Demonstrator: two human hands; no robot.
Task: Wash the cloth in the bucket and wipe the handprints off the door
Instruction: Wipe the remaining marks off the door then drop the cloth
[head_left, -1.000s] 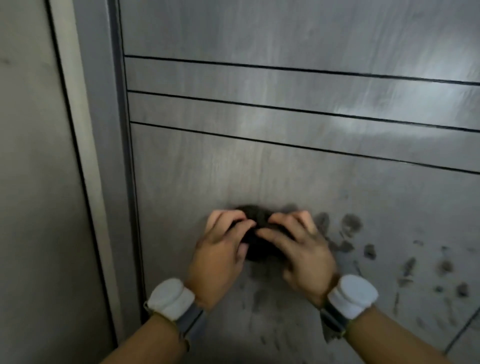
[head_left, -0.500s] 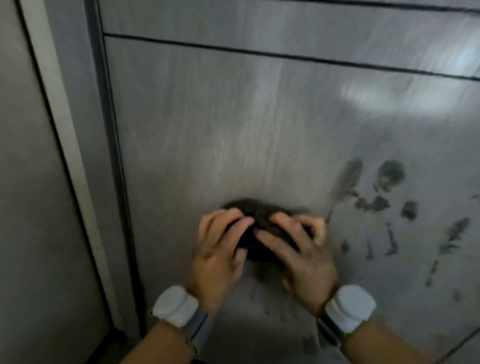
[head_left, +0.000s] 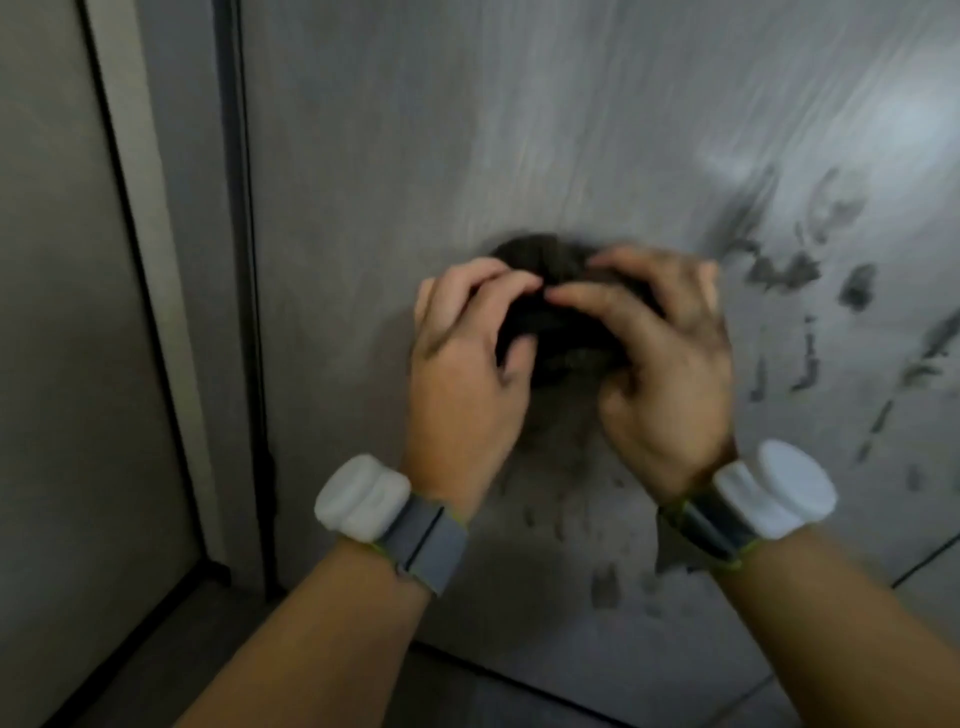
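A dark, bunched cloth (head_left: 563, 312) is pressed against the grey door (head_left: 467, 130). My left hand (head_left: 467, 374) grips its left side and my right hand (head_left: 670, 374) grips its right side, fingers curled over the top. Dark handprints (head_left: 795, 270) smear the door just right of my right hand, with fainter marks (head_left: 605, 587) below the cloth. The bucket is not in view.
The door frame (head_left: 228, 312) runs down the left, with a pale wall panel (head_left: 52, 364) beyond it. The door's bottom edge and grey floor (head_left: 493, 691) show below my forearms. Both wrists carry white devices on grey straps.
My view has dropped down the door; the horizontal grooves have left the top of the frame. Both hands stay on the cloth, which has slid lower on the door, left of the handprints.
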